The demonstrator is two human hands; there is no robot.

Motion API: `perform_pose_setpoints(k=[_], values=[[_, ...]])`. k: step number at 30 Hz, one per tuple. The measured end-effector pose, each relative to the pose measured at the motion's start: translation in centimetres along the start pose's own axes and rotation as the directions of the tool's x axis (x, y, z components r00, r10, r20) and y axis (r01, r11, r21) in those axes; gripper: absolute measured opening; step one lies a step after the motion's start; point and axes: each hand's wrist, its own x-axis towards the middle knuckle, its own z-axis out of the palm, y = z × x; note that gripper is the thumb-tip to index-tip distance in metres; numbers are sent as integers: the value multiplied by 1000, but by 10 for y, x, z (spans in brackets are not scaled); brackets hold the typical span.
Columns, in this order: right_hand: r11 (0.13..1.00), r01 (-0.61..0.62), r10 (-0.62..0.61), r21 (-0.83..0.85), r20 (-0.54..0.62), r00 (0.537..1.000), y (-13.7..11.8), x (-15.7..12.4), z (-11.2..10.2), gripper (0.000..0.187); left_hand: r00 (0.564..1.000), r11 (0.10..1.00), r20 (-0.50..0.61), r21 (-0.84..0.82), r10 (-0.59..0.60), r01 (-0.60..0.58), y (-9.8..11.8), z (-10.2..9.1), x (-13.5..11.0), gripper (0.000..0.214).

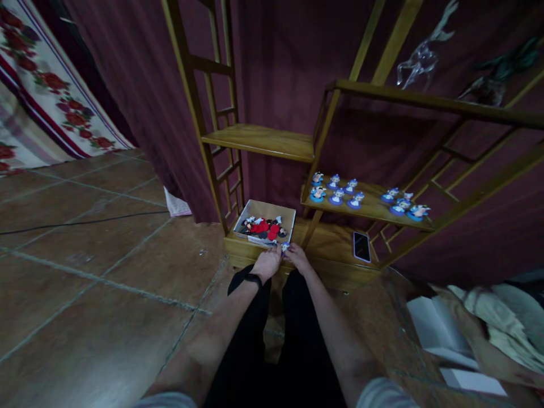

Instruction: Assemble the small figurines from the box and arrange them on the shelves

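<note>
A small blue-and-white figurine [285,247] is held between my two hands at the front edge of the low shelf. My left hand [268,262], with a black band on its wrist, is closed with its fingertips at the figurine's left side. From the right, my right hand [297,256] pinches the same figurine. Just beyond my hands stands a shallow white box [289,218]. Inside it lies a jumble of small figurines with red and black bases [259,228]. My fingers partly hide the figurine's lower part.
Several blue-and-purple figurines [337,196] stand in groups on the middle shelf [374,207] to the right. A phone [361,247] lies on the bottom shelf. A clear figure [420,59] stands higher up. White boxes [442,326] and cloth lie on the floor at right.
</note>
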Motion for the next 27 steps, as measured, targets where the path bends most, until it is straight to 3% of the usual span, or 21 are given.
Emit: perform_pose_setpoints(k=[13, 27], values=[[999, -22, 20, -30, -55, 998, -2, 0, -2, 17, 996, 985, 45, -150, -79, 84, -2, -4, 1, 39], [995, -16, 12, -94, -43, 999, -20, -12, -1, 33, 979, 950, 102, -245, -174, 194, -3, -10, 4, 48]])
